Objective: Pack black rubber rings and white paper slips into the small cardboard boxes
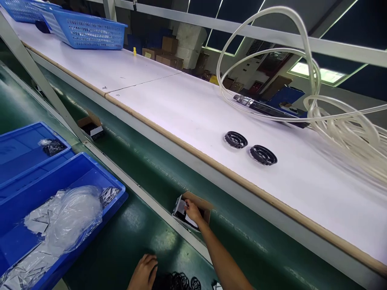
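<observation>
My right hand (192, 212) reaches forward into a small open cardboard box (202, 204) on the green belt, fingers curled on the white and dark contents inside. My left hand (144, 273) rests low at the bottom edge, fingers bent down beside a heap of small black ring parts (181, 280). What the left fingers hold, if anything, is hidden.
Two black round grille parts (236, 139) (263, 155) lie on the white shelf (187, 108). Coiled clear tubing (332, 121) sits at right. Blue bins (60, 177) with plastic bags stand at left, blue baskets (87, 30) far back. Another small box (92, 127) lies further up the belt.
</observation>
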The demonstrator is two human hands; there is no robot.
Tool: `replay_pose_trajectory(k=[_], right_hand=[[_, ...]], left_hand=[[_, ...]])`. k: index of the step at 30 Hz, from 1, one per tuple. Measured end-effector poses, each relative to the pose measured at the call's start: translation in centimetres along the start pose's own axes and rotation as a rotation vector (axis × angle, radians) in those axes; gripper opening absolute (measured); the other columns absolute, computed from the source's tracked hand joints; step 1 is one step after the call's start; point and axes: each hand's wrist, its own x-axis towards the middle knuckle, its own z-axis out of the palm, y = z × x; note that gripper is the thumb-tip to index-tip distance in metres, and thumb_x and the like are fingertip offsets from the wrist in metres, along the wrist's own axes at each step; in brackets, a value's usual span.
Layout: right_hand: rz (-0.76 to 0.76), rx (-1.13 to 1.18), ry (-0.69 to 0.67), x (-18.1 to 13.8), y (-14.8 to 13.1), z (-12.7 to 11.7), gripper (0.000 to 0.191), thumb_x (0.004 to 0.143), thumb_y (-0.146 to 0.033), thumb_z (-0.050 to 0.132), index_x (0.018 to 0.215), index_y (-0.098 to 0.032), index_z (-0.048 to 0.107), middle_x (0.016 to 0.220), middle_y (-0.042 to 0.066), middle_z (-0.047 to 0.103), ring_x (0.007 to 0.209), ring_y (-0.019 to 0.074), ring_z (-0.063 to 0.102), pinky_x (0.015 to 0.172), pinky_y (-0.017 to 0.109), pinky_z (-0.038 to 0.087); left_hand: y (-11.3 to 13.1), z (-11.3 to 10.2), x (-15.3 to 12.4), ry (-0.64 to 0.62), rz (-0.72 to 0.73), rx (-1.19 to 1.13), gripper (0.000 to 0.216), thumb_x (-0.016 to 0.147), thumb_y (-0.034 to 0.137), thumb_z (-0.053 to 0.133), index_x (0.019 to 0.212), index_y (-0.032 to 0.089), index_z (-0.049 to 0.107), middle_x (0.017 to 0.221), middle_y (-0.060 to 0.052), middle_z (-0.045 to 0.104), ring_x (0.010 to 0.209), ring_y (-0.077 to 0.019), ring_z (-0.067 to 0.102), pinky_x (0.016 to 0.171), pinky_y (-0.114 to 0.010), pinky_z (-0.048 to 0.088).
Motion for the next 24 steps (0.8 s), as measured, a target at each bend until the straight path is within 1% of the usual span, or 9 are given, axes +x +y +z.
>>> replay_pose_trajectory(k=[3,6,9,12,15,17,20,22,24], right_hand=[[0.014,-0.099,0.012,-1.5,0.5,1.0,0.045,0.089,-0.010,0.034,0.131,-0.011,0.050,0.139,0.018,0.049,0.113,0.0263,0.059,0.098,0.037,0.045],[-0.038,-0.166,-0.042,-3.3,1.4,1.6,0.050,0.088,-0.008,0.034,0.134,-0.015,0.050,0.151,0.012,0.035,0.134,0.0276,0.040,0.110,0.039,0.034],[-0.083,-0.188,-0.111,-4.6,2.0,1.3,0.050,0.083,-0.006,0.042,0.131,-0.017,0.055,0.148,0.008,0.041,0.143,0.0294,0.022,0.116,0.045,0.024],[-0.116,-0.164,-0.106,-6.4,2.2,0.7,0.049,0.082,-0.008,0.042,0.129,-0.013,0.057,0.146,0.012,0.044,0.141,0.0291,0.026,0.115,0.045,0.026],[-0.120,-0.117,-0.028,-10.6,3.1,1.2,0.046,0.093,-0.017,0.029,0.132,-0.013,0.052,0.140,0.012,0.051,0.133,0.0217,0.039,0.112,0.035,0.029],[-0.073,-0.104,-0.001,-14.7,4.2,2.6,0.046,0.096,-0.021,0.023,0.128,-0.014,0.054,0.130,0.011,0.058,0.122,0.0204,0.049,0.108,0.033,0.034],[0.033,-0.127,-0.051,-21.2,6.2,5.8,0.039,0.092,-0.017,0.033,0.118,-0.013,0.061,0.120,0.013,0.063,0.113,0.0247,0.055,0.101,0.035,0.040],[0.105,-0.155,-0.103,-24.4,7.4,8.0,0.042,0.083,-0.010,0.045,0.123,-0.010,0.059,0.125,0.016,0.060,0.120,0.0293,0.051,0.103,0.039,0.039],[0.172,-0.178,-0.139,-26.3,8.3,10.0,0.058,0.075,-0.005,0.051,0.133,-0.006,0.050,0.137,0.018,0.051,0.131,0.0325,0.041,0.109,0.043,0.034]], left_hand=[[-3.3,-0.4,-3.1,0.058,-0.116,-0.068,0.029,0.089,0.028,0.046,0.102,0.026,0.072,0.116,-0.009,0.067,0.112,-0.0332,0.060,0.098,-0.051,0.049],[-3.9,-0.6,-4.3,0.084,-0.168,-0.103,0.028,0.087,0.029,0.050,0.102,0.028,0.073,0.116,-0.009,0.067,0.112,-0.0345,0.060,0.099,-0.053,0.048],[-1.8,-0.5,-3.5,0.048,-0.147,-0.066,0.029,0.089,0.028,0.047,0.103,0.026,0.072,0.117,-0.009,0.067,0.113,-0.0324,0.059,0.104,-0.054,0.043],[1.7,-0.3,-2.1,0.003,-0.058,0.006,0.033,0.093,0.025,0.038,0.105,0.021,0.069,0.116,-0.011,0.065,0.111,-0.0287,0.059,0.101,-0.050,0.046],[4.6,-0.1,-1.1,-0.034,0.015,0.100,0.033,0.092,0.019,0.037,0.108,0.015,0.065,0.119,-0.012,0.062,0.113,-0.0269,0.056,0.100,-0.045,0.047],[5.8,0.3,-0.7,-0.066,0.027,0.167,0.032,0.091,0.017,0.038,0.110,0.013,0.064,0.117,-0.012,0.061,0.111,-0.0264,0.054,0.100,-0.044,0.046],[7.0,1.9,0.0,-0.149,0.060,0.279,0.032,0.089,0.014,0.040,0.110,0.013,0.063,0.114,-0.012,0.061,0.109,-0.0268,0.053,0.100,-0.042,0.043],[7.9,3.9,0.8,-0.227,0.106,0.359,0.033,0.087,0.014,0.043,0.114,0.011,0.062,0.117,-0.014,0.058,0.112,-0.0293,0.050,0.100,-0.043,0.041],[9.0,6.3,1.9,-0.290,0.158,0.412,0.040,0.085,0.015,0.047,0.123,0.009,0.056,0.124,-0.017,0.054,0.116,-0.0325,0.046,0.100,-0.045,0.040]])
